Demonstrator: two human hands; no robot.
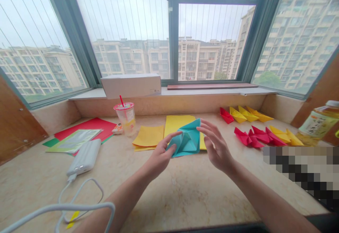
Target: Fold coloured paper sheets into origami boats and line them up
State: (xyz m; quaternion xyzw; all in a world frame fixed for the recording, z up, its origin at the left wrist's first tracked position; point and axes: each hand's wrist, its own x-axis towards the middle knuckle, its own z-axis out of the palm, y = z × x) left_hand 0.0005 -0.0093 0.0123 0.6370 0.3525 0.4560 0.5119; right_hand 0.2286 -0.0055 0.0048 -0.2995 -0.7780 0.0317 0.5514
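The one view looks from the person's head, above the near side of the table (172,197), facing 12 o'clock and tipped down — the tabletop fills much of the lower half, the window (127,14) the upper part. It sits close behind the left hand (162,153) and right hand (218,151), whose forearms enter from 7 and 4 o'clock. Its field is wide — angled side panes show toward 10 and 2 o'clock.
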